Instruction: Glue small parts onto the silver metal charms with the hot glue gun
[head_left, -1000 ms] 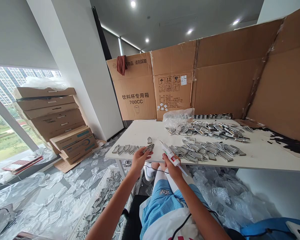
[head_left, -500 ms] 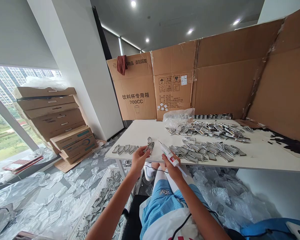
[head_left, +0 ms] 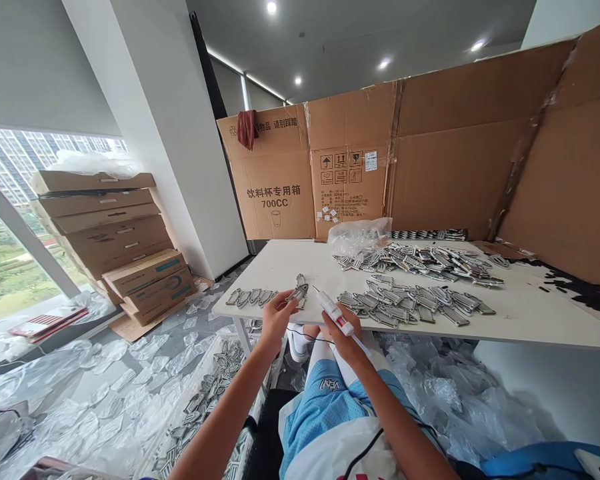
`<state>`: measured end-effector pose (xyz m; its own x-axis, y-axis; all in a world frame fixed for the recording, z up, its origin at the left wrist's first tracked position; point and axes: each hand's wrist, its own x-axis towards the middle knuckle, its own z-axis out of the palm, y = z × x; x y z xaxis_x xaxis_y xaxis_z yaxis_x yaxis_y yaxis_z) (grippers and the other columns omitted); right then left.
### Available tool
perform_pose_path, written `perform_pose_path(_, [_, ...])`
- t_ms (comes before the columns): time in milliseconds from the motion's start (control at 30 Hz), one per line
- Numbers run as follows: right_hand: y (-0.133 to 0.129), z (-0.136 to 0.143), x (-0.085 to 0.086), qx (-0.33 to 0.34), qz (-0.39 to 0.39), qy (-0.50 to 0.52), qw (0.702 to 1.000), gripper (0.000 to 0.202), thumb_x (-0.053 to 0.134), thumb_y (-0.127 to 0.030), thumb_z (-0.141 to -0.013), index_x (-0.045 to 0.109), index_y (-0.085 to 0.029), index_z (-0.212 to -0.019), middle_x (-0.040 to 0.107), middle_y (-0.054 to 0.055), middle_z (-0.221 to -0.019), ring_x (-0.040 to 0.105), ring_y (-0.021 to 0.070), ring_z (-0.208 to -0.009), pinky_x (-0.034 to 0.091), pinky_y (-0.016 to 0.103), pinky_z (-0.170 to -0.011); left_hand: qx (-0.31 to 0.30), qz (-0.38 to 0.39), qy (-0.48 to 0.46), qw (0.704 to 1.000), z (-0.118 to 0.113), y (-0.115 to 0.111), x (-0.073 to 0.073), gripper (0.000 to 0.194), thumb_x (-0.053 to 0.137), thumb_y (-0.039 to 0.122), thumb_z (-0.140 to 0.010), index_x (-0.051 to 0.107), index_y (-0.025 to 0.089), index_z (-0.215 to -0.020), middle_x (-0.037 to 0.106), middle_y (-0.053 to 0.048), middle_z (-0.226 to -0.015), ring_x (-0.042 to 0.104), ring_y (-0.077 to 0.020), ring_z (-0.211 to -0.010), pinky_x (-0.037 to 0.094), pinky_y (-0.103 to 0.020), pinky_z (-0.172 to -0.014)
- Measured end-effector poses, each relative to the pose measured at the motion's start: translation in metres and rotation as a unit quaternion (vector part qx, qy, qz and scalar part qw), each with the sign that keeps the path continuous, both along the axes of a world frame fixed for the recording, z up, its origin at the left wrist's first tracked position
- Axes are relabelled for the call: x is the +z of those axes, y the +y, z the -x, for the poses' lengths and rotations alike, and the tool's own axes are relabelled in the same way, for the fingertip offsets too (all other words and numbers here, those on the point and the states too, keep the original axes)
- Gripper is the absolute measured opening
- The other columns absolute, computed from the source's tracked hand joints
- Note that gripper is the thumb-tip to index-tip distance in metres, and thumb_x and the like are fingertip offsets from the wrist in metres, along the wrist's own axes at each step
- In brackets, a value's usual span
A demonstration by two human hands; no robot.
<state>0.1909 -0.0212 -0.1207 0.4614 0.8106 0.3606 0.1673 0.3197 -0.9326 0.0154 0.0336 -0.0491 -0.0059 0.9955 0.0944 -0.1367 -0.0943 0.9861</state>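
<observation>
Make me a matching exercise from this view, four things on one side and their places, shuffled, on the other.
1. White narrow-tipped applicator
2. Grey buckle-like piece
3. Dark red cloth
4. Stacked cardboard boxes

A. Draped over the cardboard screen
B. In the left hand
C. Near the window
D. In the right hand

Pairs: 1-D, 2-B, 3-A, 4-C

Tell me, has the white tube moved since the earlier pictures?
Yes: against the nearer pile of gray pieces, the tube shifted slightly left, toward the left hand.
</observation>
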Motion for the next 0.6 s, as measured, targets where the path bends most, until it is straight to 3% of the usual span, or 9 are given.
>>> perform_pose_path(167, [0.0016,-0.0026,-0.0044,0.028,-0.025,-0.067,0.997,0.044,0.068,-0.063,-0.102,0.056,-0.028,-0.079,0.062,-0.001,-0.072,0.057,0.024,-0.072,0.042,0.037,-0.071,-0.009,-0.014,-0.005,1.0,0.0007,-0.0002,0.0004,0.045,0.099,0.036,-0.069,0.089,0.018,-0.109,0.08,-0.006,-0.087,0.076,-0.025,-0.094,0.064,-0.041,-0.097])
perform_pose_path(600, [0.0011,-0.0036,-0.0048,0.021,-0.038,-0.118,0.992,0.044,0.065,-0.06,-0.105,0.05,-0.028,-0.078,0.056,-0.003,-0.069,0.057,0.0222,-0.069,0.039,0.035,-0.068,-0.002,-0.03,-0.021,0.999,0.0014,0.0004,-0.0009,0.049,0.102,0.041,-0.068,0.088,0.019,-0.109,0.078,-0.004,-0.083,0.077,-0.0244,-0.092,0.067,-0.044,-0.098])
